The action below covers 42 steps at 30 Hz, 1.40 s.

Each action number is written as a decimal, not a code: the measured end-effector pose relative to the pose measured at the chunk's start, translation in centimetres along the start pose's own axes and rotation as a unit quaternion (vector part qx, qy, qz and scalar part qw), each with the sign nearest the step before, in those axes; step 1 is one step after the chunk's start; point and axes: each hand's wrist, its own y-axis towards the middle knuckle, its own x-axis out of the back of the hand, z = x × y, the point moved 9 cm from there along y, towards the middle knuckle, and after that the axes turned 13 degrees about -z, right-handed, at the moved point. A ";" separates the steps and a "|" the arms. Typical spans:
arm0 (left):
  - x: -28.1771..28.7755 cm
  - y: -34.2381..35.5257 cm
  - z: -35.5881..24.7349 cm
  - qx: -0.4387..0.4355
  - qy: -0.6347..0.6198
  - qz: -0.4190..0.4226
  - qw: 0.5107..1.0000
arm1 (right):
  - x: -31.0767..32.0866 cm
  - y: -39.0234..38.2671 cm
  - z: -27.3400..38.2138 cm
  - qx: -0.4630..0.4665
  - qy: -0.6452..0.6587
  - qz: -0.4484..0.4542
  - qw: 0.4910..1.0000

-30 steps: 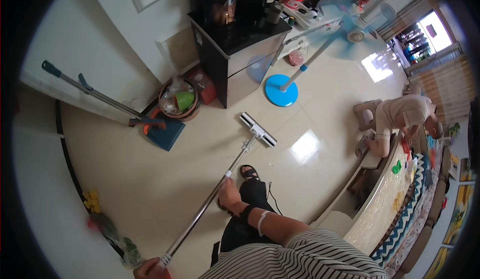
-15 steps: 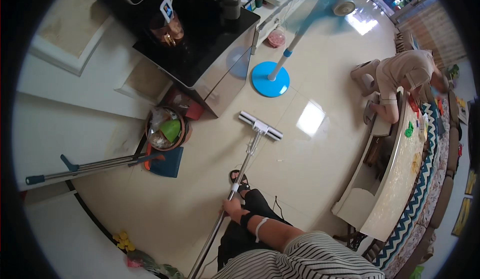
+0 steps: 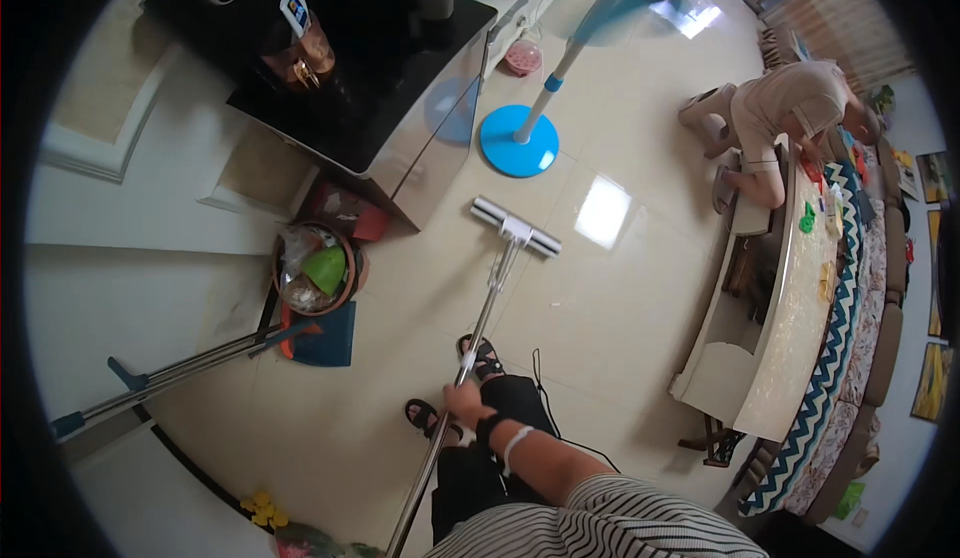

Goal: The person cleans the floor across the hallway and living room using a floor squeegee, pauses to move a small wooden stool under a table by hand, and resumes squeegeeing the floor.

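Observation:
My right hand (image 3: pixel 463 403) is wrapped round the metal handle of a sponge mop (image 3: pixel 490 303), with a dark band and a white band on the wrist. The handle slants from the lower edge up to a wide mop head (image 3: pixel 515 226), which appears to rest on the glossy tiled floor (image 3: pixel 590 328). Below my hand the handle runs on down past my dark trousers. My sandalled feet (image 3: pixel 482 358) stand close to the handle. My left hand is out of the picture.
A fan's round blue base (image 3: pixel 519 141) stands beyond the mop head. Left are a black-topped cabinet (image 3: pixel 370 88), a waste bin (image 3: pixel 352 268) and a blue dustpan (image 3: pixel 330 338). On the right, another person (image 3: pixel 785 108) leans over a long coffee table (image 3: pixel 790 318) beside a sofa (image 3: pixel 870 358).
My second sandalled foot has come into sight left of the handle. The whole view has shifted slightly. My right hand keeps its grip on the mop.

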 end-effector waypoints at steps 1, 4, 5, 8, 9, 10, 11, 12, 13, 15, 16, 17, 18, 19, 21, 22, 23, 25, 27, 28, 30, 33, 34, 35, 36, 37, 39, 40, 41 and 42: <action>-0.1 0.9 -0.1 -0.009 -0.004 0.004 1.000 | 0.3 2.1 0.2 -0.070 0.088 0.021 0.993; -1.3 2.9 0.2 -0.023 -0.009 0.028 0.999 | -0.7 5.1 -3.0 -0.075 0.104 0.002 0.992; -1.4 2.9 0.9 -0.017 -0.007 0.033 0.999 | -1.5 4.6 -3.9 -0.009 0.029 -0.023 0.999; -1.8 2.6 4.2 0.009 0.000 0.037 0.999 | -5.3 -4.4 -6.3 0.016 -0.014 -0.082 0.996; -2.1 2.7 4.5 0.007 0.003 0.042 0.999 | -5.5 -3.8 -7.3 0.015 -0.012 -0.091 0.996; -2.5 3.0 4.4 -0.001 0.006 0.049 0.999 | -5.9 -1.9 -7.8 0.093 -0.086 -0.080 0.989; -2.8 3.3 4.6 -0.004 0.011 0.055 0.998 | -6.6 -1.0 -7.7 0.170 -0.162 -0.062 0.970; -2.6 2.9 6.3 0.016 0.010 0.048 0.999 | -5.1 -1.0 -5.5 0.028 -0.045 -0.062 0.997; -3.0 3.2 6.0 0.007 0.010 0.055 0.998 | -3.7 1.5 -5.6 -0.029 0.039 -0.037 0.998; -3.1 3.3 7.5 0.022 0.009 0.055 0.998 | -2.0 -0.1 -2.7 -0.060 0.059 -0.013 0.996; -3.2 3.4 7.8 0.023 0.008 0.057 0.998 | -2.2 -0.9 -2.1 -0.058 0.147 0.018 0.987; -3.5 3.3 8.0 0.024 0.007 0.059 0.998 | -2.5 -1.4 -1.7 -0.055 0.232 0.049 0.970; -3.8 3.7 7.6 0.017 0.004 0.064 0.998 | -2.8 -2.1 -3.5 -0.044 0.269 0.071 0.960; -3.8 3.4 8.5 0.030 -0.001 0.062 0.998 | -4.3 -6.0 -3.0 -0.152 0.363 0.144 0.908; -4.3 3.4 9.1 0.034 -0.006 0.067 0.997 | -4.4 -9.2 -1.8 -0.194 0.468 0.177 0.844; -4.6 3.3 9.3 0.035 -0.007 0.072 0.997 | -4.6 -8.6 -2.4 -0.195 0.464 0.177 0.846; -4.9 3.3 9.6 0.038 -0.007 0.077 0.996 | -5.7 -7.9 -3.7 -0.260 0.498 0.189 0.805; -5.5 3.4 10.4 0.044 -0.012 0.081 0.996 | -7.0 -7.1 -4.1 -0.320 0.525 0.200 0.763; -6.0 3.2 11.4 0.053 -0.014 0.091 0.994 | -6.1 -5.2 -4.6 -0.241 0.466 0.085 0.847; -6.2 3.1 11.8 0.059 -0.014 0.095 0.994 | -6.5 -5.1 -4.5 -0.243 0.461 0.083 0.849; -6.7 3.5 12.4 0.067 -0.019 0.102 0.992 | -5.2 -4.0 -4.0 -0.160 0.390 -0.010 0.907; -8.0 2.8 14.3 0.082 -0.015 0.124 0.989 | -5.4 -3.1 -4.6 -0.147 0.362 -0.045 0.920; -8.4 2.7 15.0 0.087 -0.014 0.128 0.988 | -5.6 -2.8 -4.6 -0.147 0.358 -0.043 0.921; -8.8 2.6 15.6 0.089 -0.014 0.133 0.987 | -5.5 -2.3 -4.4 -0.119 0.303 -0.052 0.944; -9.1 2.4 16.3 0.092 -0.013 0.138 0.986 | -5.6 -1.9 -4.0 -0.092 0.247 -0.058 0.963; -9.4 2.5 16.7 0.090 -0.015 0.143 0.986 | -5.8 -0.8 -4.1 -0.092 0.245 -0.057 0.963; -10.0 2.9 16.5 0.079 -0.029 0.153 0.985 | -5.9 2.4 -3.3 -0.014 0.198 -0.064 0.978; -10.2 4.2 14.4 0.051 -0.044 0.165 0.984 | -4.7 6.1 -4.8 -0.011 0.197 -0.082 0.977; -10.3 5.3 12.2 0.032 -0.046 0.174 0.983 | -2.4 9.9 -5.1 0.044 0.197 -0.124 0.972; -8.9 6.7 8.7 0.032 -0.059 0.156 0.985 | -1.1 12.3 -5.5 0.095 0.192 -0.155 0.964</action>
